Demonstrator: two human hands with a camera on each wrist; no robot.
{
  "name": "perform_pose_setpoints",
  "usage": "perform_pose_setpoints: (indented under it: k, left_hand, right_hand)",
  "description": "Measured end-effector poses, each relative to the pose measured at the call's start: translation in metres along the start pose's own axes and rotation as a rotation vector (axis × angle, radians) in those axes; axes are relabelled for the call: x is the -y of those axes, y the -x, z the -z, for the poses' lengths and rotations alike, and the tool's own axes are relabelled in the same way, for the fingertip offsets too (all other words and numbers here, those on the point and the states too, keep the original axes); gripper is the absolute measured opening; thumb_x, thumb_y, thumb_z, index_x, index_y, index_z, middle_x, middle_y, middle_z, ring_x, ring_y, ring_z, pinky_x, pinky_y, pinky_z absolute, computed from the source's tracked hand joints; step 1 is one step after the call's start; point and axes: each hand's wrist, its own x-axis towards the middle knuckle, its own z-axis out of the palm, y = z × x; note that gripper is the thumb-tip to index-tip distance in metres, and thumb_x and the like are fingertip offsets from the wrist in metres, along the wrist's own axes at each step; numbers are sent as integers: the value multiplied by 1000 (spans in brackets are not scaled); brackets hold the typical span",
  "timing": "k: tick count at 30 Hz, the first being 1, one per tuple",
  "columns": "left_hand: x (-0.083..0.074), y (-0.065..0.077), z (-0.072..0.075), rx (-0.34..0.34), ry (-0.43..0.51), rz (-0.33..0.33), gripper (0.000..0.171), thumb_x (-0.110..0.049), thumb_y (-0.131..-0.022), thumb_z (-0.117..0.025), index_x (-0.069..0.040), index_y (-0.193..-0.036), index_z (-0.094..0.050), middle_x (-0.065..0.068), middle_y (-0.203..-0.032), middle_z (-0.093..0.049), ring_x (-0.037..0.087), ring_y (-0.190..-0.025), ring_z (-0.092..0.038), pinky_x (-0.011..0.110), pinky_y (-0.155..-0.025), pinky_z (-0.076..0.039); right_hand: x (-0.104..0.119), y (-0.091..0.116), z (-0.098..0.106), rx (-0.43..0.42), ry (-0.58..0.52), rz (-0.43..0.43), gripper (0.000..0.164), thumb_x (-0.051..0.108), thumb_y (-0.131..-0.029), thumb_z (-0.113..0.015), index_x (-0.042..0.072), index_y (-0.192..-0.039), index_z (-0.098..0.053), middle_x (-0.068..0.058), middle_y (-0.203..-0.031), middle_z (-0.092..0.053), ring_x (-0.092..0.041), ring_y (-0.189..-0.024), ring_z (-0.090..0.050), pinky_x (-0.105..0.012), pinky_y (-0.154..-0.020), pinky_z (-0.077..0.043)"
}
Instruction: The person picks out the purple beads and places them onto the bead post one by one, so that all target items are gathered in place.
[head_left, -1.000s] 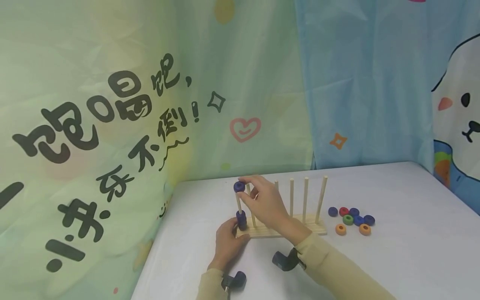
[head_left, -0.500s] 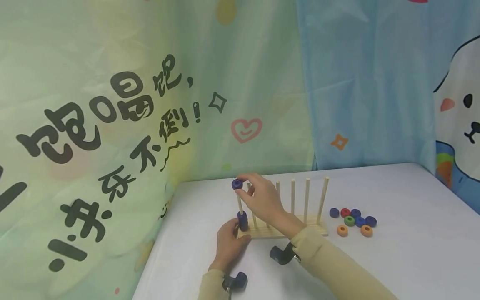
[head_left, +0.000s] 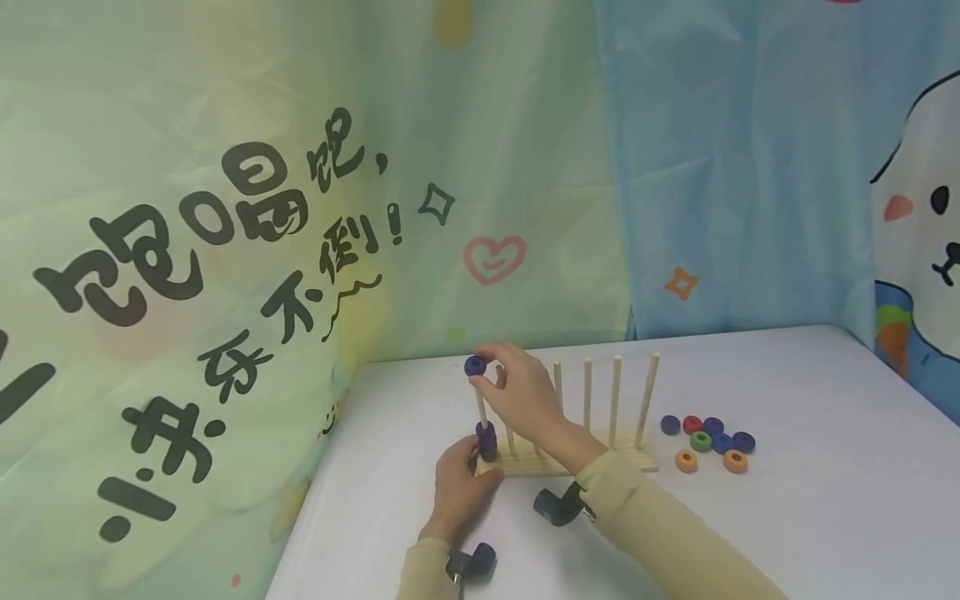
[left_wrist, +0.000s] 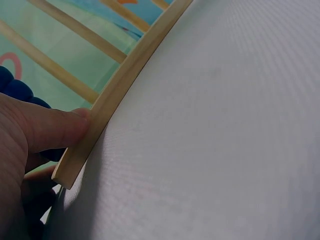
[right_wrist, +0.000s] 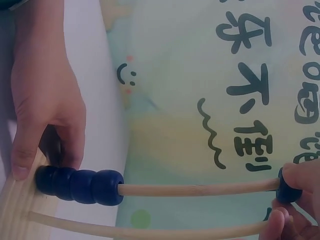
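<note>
Across the white table (head_left: pixel 810 500) I see the rack (head_left: pixel 528 467), pegs upright. On my feed the left hand (head_left: pixel 459 487) grips its left end, thumb on the front edge; the right hand (head_left: pixel 525 396) is nearly closed in a pinch. Loose beads (head_left: pixel 701 442) lie right of the rack. A blue stack (head_left: pixel 487 442) sits low on the leftmost peg (head_left: pixel 482 409). At that peg's tip, the right hand pinches one blue bead (head_left: pixel 475 367); I can't tell whether it's threaded.

Pegs (head_left: pixel 587 396) in high head, close wrist views
</note>
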Motion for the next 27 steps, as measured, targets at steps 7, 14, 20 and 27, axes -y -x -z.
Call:
perform_pose_setpoints:
  k: [7,14,20,27]
  left_hand:
    - [-3,-1,2,-8,5,-3,52,-24,-71,-80,-12,-120,-67,7,-123,-67,29,-121,-57,49,-108,-38]
    - [-2,0,1,-20,-10,-29,51,-24,-70,-80,-12,-118,-68,7,-120,-68,29,-118,-59,49,-106,-41]
    - [-3,1,2,-23,-3,-31,51,-23,-70,-80,-11,-118,-68,7,-119,-68,30,-118,-59,50,-106,-41]
    - [-3,1,3,-15,2,-32,51,-24,-71,-80,-13,-119,-67,5,-121,-68,27,-119,-59,47,-107,-40]
  right_hand:
    - [2,-2,0,39,63,-12,31,22,-86,-74,10,-115,-69,2,-102,-68,-7,-60,-47,-24,-50,-40]
    - [1,0,-1,54,65,-40,31,25,-86,-73,11,-113,-70,3,-99,-68,-8,-61,-46,-24,-52,-39]
    - [-1,1,-4,53,71,-38,31,25,-85,-74,12,-113,-70,4,-98,-68,-8,-61,-47,-24,-52,-40]
    - [-5,4,-6,47,62,-48,35,28,-85,-74,12,-115,-69,0,-102,-68,-6,-62,-48,-25,-55,-43]
